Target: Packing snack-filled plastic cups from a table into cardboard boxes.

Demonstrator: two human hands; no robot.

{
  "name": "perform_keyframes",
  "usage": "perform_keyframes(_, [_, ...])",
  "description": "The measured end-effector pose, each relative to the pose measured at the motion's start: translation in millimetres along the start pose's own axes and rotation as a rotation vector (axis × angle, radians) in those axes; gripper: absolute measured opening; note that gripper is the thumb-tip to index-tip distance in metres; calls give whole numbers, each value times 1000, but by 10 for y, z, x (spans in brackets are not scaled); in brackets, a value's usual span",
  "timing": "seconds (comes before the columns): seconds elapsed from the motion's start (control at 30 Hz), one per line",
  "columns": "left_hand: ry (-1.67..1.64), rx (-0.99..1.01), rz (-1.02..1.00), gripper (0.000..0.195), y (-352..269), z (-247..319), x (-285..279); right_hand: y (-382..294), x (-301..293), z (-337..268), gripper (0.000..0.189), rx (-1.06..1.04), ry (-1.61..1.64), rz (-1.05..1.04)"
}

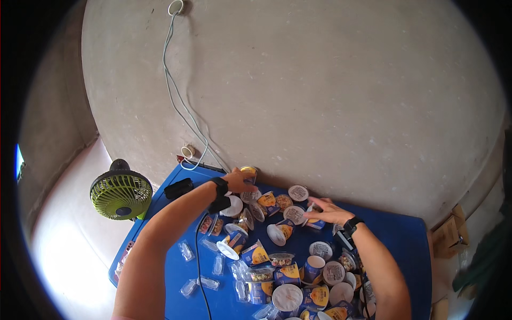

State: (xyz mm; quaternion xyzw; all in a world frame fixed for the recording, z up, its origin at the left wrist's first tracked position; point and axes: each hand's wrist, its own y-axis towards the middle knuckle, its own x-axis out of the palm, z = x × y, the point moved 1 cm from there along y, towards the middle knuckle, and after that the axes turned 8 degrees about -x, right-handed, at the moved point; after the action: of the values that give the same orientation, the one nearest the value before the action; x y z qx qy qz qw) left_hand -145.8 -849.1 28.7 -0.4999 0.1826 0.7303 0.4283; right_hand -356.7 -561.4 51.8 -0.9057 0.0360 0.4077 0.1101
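At the far edge of the blue table, my left hand [237, 181] is at a yellow-topped snack cup [249, 173], its fingers partly hiding the cup. Whether it grips that cup, I cannot tell. Further right, my right hand [330, 212] reaches over the pile with thumb and fingers apart. Below it is a blue-and-yellow cup [316, 223]; beside it lies a cup with a printed lid [295, 215]. Another printed lid [298, 193] shows just left of the fingertips. Both wrists wear black straps with small devices.
Many paper cups and clear-topped cups lie jumbled across the blue table [394, 240]. Wrapped clear plastic pieces [209, 283] lie at the left. A black cable [199, 256] crosses there. A green fan [121, 196] stands left, a cardboard box [451, 232] right, and the wall [320, 100] behind.
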Motion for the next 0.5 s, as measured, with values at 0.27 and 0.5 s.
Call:
perform_keyframes(0.27, [408,308,-31,38,-578,382,318,-119,349,-408,104,-92,-90,-187])
perform_keyframes(0.5, [604,610,-52,36,-1281,499,362,-135,196,-721,92,-44,-47,-484])
